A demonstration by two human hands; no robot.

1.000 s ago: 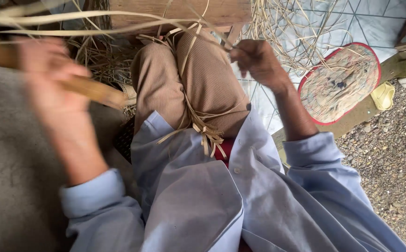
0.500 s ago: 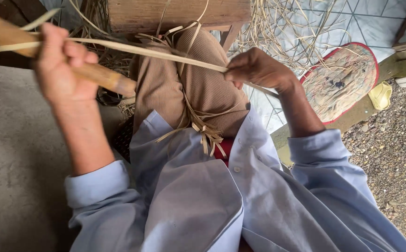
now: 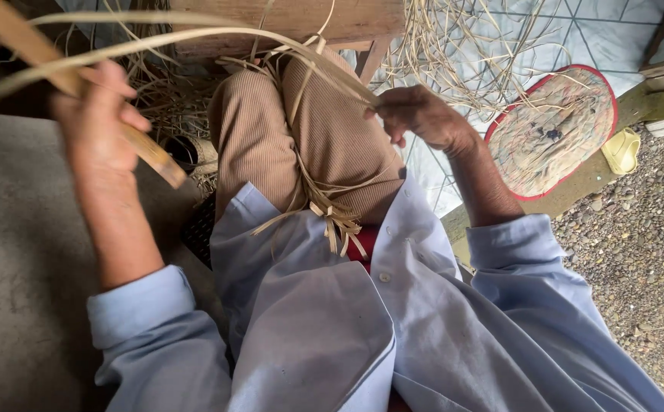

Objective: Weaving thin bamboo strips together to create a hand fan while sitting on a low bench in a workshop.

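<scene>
Two hands work one long pale cane strip [image 3: 195, 38], which runs nearly level across the top of the head view, bowing up a little, its long axis going left to right from the left hand [image 3: 99, 122] to the right hand [image 3: 420, 114]. Right hand pinches the strip's near end between thumb and fingertips, other fingers curled loosely, just above the knee in ribbed tan trousers [image 3: 301, 145]. Left hand is raised and wrapped tight around a wooden-handled tool [image 3: 149, 156], likely a knife, handle end poking down and right out of the fist; blade end goes up-left out of frame, blurred, cannot tell its edge. Strip passes over or through the left fist, exact contact unclear. Both hands touch the strip, so neither is nearer; the free span lies between them, over the lap. Short cut strip ends [image 3: 332, 221] hang in a bunch at the lap, over the light blue shirt [image 3: 332, 328]. Loose tangle of more strips [image 3: 454, 53] lies on the tiled floor [image 3: 576, 30] beyond the right hand. Wooden plank [image 3: 286, 19] crosses behind the knee. Round woven mat with red rim [image 3: 553, 133] sits right of the right forearm, well apart, with a small yellow object [image 3: 622, 150] beside it, then gravel [image 3: 645, 252]. Grey concrete slab [image 3: 19, 252] on the left.
</scene>
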